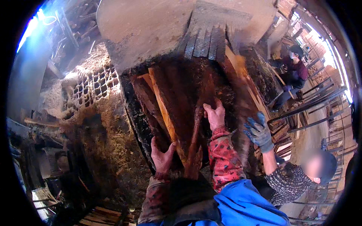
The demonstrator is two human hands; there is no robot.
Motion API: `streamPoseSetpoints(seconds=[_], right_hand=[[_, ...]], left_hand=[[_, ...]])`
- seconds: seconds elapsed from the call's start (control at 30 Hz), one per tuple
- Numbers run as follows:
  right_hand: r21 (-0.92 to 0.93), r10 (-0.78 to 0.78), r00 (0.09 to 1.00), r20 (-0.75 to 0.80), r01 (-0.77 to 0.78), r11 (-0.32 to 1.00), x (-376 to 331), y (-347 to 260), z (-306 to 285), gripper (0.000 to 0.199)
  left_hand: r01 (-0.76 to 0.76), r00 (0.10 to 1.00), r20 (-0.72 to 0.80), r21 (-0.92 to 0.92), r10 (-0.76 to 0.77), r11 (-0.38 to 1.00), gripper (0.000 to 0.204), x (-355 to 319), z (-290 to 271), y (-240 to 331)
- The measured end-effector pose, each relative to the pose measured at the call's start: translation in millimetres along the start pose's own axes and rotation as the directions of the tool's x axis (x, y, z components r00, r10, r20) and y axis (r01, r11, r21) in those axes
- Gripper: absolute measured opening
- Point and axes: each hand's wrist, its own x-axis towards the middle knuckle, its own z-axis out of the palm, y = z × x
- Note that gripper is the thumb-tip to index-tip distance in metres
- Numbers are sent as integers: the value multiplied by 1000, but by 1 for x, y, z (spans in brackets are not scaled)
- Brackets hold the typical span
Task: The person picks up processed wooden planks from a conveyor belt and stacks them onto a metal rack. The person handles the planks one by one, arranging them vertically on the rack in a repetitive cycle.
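Observation:
Long wood strips lie lengthwise on a dark work table (137,124) in front of me. My left hand (163,158) is at the near end of a bright orange-brown strip (163,107), thumb and finger apart, the thumb close to its edge. A rough dark board (195,145) runs between my two hands. At its right edge is my right hand (215,116), thumb and finger spread, with the thumb seeming to touch the board. Both hands are bare, below red patterned sleeves. Beyond them, dark hanging flaps (205,43) cover an opening under a dusty metal hood (151,32).
On the right, a co-worker's blue-grey gloved hand (260,132) reaches close to the table's edge. Another person (294,73) holds a stick farther back. A metal rack (320,103) and stacked wood (279,132) stand beyond. Sawdust covers a perforated block (96,84) at left.

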Motion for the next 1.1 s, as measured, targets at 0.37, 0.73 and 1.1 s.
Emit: streamPoseSetpoints(seconds=[0.37,0.73,1.1], right_hand=[[-407,-381,853,358,509,758,15,-44,67,39],[-779,23,904,427,355,516,-81,-13,-96,54],[-741,86,891,445,312,594,-68,-25,-94,63]], left_hand=[[-27,999,17,-62,28,998,81,-1,5,11],[-21,999,39,-53,23,998,73,1,-1,-5],[-14,999,27,-135,18,991,71,-2,3,6]])
